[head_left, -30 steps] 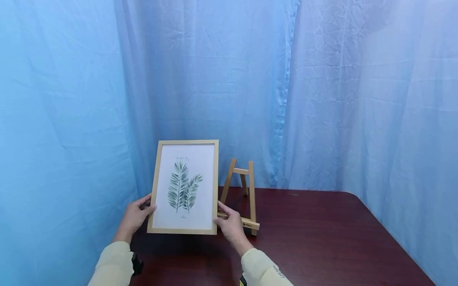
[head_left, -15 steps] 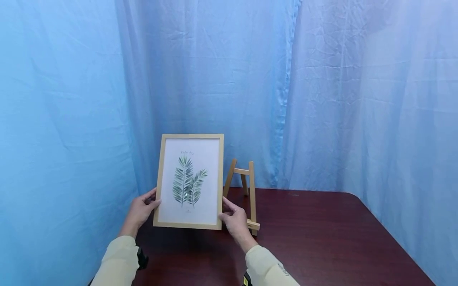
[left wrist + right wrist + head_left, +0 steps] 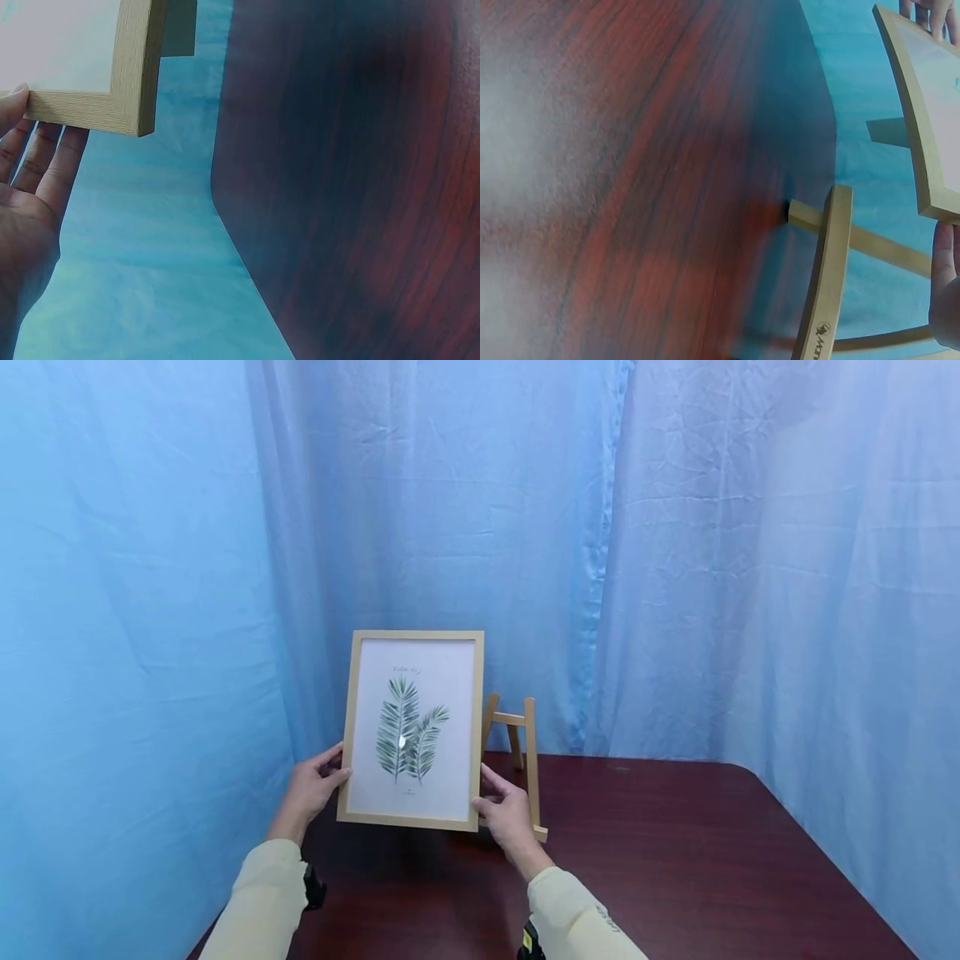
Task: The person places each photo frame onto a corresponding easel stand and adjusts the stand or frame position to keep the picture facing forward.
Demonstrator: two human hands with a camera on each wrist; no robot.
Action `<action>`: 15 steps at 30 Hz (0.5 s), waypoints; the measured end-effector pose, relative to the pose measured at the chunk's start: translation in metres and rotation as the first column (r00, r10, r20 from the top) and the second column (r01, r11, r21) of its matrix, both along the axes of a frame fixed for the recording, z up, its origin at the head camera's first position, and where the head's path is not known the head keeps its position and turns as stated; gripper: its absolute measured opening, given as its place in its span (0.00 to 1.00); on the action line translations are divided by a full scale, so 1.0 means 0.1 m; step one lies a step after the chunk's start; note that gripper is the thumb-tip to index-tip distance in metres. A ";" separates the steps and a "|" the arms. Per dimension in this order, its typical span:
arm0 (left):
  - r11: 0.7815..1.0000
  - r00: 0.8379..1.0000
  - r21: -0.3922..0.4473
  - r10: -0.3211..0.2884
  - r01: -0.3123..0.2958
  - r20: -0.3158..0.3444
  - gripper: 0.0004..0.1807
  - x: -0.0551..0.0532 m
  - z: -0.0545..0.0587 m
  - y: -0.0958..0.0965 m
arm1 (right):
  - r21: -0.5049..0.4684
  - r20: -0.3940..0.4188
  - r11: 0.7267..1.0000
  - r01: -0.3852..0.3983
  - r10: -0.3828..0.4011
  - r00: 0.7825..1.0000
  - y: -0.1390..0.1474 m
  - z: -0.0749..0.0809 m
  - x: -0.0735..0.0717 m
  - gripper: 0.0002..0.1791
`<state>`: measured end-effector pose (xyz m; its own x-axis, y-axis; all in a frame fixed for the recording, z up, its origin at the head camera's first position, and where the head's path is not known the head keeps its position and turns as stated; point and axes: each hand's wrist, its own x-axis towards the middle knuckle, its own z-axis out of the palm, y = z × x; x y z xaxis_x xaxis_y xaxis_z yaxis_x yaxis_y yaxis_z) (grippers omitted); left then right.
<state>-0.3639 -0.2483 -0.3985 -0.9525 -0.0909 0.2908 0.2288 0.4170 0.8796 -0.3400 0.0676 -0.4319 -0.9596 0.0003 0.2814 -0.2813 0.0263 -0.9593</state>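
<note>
A light wooden picture frame [image 3: 411, 822] with a print of two green palm leaves is held upright above the table, leaning slightly. My left hand [image 3: 311, 789] pinches its left side near the lower corner, thumb on the front and fingers behind. On the opposite side my right hand [image 3: 510, 818] grips the lower edge the same way. Behind the frame and to its right stands a small wooden easel [image 3: 531, 760], whose left leg and most of the ledge are hidden. In the right wrist view the easel's ledge [image 3: 826, 277] shows close below the frame's corner.
A dark red-brown wooden table [image 3: 660, 852] extends to the right, with a rounded far corner. Blue curtains [image 3: 450, 527] hang behind it and along both sides. A flat stand flap [image 3: 178, 30] sticks out from the frame's back.
Both hands have carried the picture frame up and to the right, so it now covers more of the easel. The easel has stayed in place.
</note>
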 end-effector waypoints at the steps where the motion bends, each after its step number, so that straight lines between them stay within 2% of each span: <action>1: 1.000 1.000 0.005 -0.003 0.003 -0.003 0.30 -0.01 0.01 0.01 | 0.000 -0.006 1.000 0.004 -0.004 1.000 0.01 0.01 -0.01 0.32; 8: 1.000 0.999 0.019 -0.004 0.005 -0.049 0.29 -0.06 0.03 0.09 | 0.019 -0.030 0.999 0.046 -0.046 0.998 0.10 0.08 -0.04 0.32; 11: 1.000 0.997 0.023 0.008 -0.007 -0.071 0.29 -0.09 0.04 0.12 | 0.036 -0.043 0.998 0.042 -0.041 0.998 0.12 0.23 0.07 0.30; 15: 0.999 0.997 0.028 0.028 -0.026 -0.072 0.29 -0.13 0.06 0.17 | 0.052 -0.050 0.997 0.049 -0.047 0.998 0.15 0.27 0.04 0.29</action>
